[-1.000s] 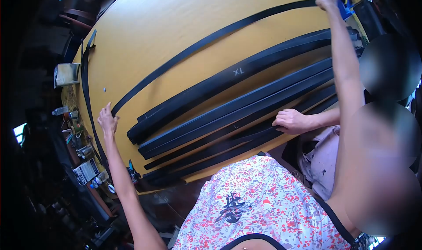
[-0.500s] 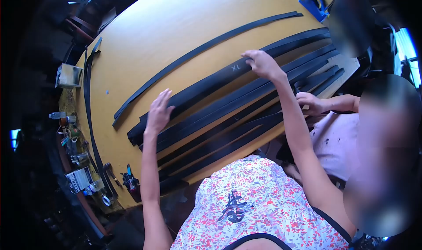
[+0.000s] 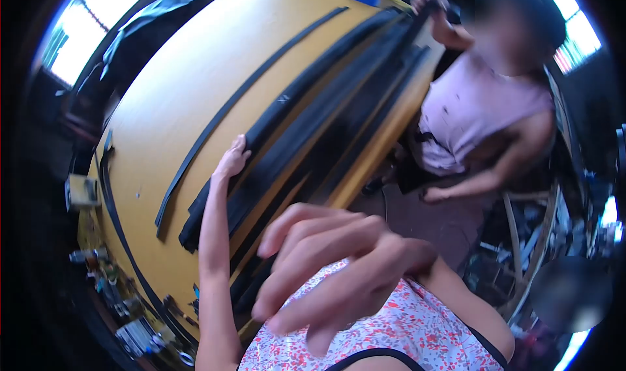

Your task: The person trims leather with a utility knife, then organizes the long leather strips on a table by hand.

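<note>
Pressing left hand [image 3: 232, 162] flat onto the widest black strip [image 3: 297, 100] near its lower-left end, fingers stretched out together, clasping nothing. Lying lengthwise on the yellow counter [image 3: 176, 103] beside other dark strips, long axis slanting from lower left up to the right, far end toward a seated person in pink [image 3: 482, 103]. Holding right hand [image 3: 339, 276] up close to the lens, fingers loosely curled, empty.

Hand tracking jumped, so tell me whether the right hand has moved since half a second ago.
Yes. The right hand has left the black strips on the yellow table and pulled back toward the body, above the floral shirt.
</note>
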